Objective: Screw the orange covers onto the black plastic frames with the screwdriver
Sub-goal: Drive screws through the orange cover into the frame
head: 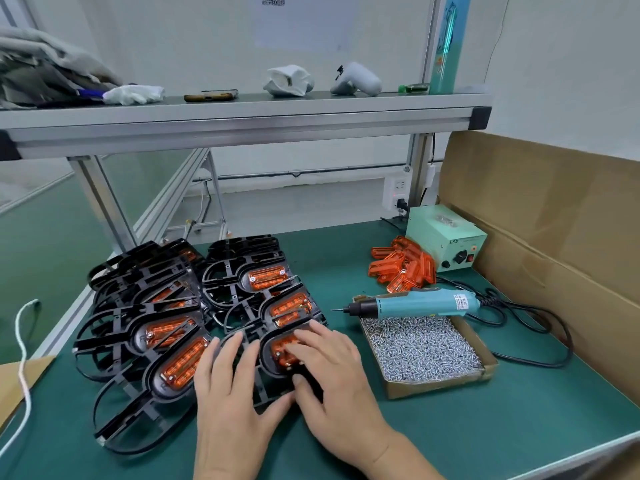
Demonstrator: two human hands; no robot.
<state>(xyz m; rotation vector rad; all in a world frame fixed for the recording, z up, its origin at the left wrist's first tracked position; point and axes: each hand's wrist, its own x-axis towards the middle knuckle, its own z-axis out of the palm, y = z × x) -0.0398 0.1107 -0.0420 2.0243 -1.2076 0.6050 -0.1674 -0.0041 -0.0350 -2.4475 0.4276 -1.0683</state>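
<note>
Presently, the green work table [519, 427] carries all items, with a cardboard sheet [554, 220] standing along its right edge. Overlapping black frames [138, 306], several with orange covers fitted, occupy the left half. A cardboard box of screws [433, 388] lies right of centre; the screwdriver [415, 304] rests across its far rim, unheld. Loose orange covers [401, 268] are heaped beyond it. The left hand [232, 393] lies flat on the nearest frame [273, 362], fingers straight and spread, gripping nothing. The right hand [332, 368] rests extended fingers upon that frame's orange cover [280, 348], thumb on the frame's near side.
</note>
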